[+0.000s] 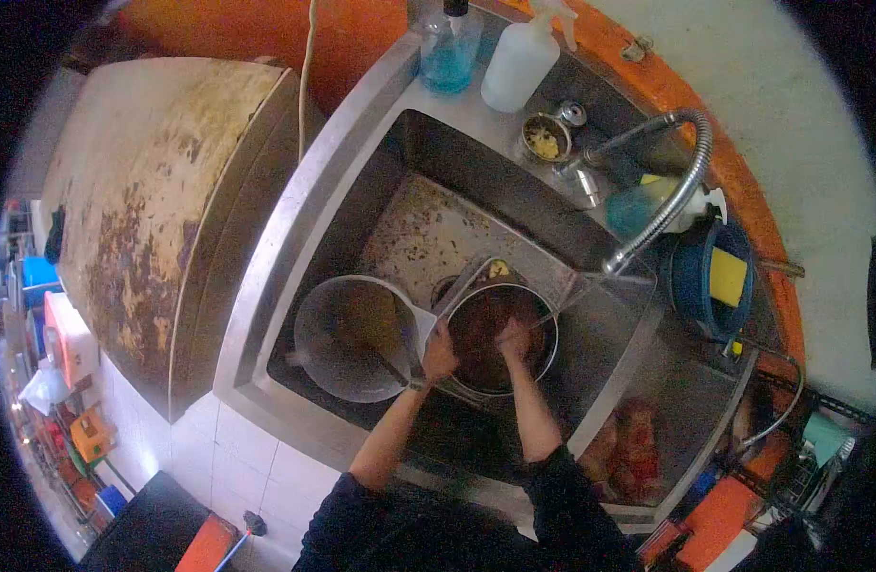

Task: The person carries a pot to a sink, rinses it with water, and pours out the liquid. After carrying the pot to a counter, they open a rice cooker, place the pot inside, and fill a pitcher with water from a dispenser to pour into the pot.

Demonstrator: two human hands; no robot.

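A round metal pot [476,377] with a reddish-brown inside stands in the sink. At its left rim, my left hand [441,357] is closed on the edge. My right hand [514,338] reaches into the pot with fingers closed; blur hides what they hold. A thin stream of water seems to fall from the faucet [617,261] towards the pot. Left of it sits a large pale bowl [314,334] holding murky liquid and a dark handle. Behind the pot, a small metal container [481,276] has yellow scraps near it.
On the sink's back ledge stand a bottle of blue liquid [447,67], a white spray bottle [521,62] and a strainer cup [546,138] with food scraps. A blue basin [690,286] carries a yellow sponge [729,277]. Reddish items [633,443] lie in the right compartment.
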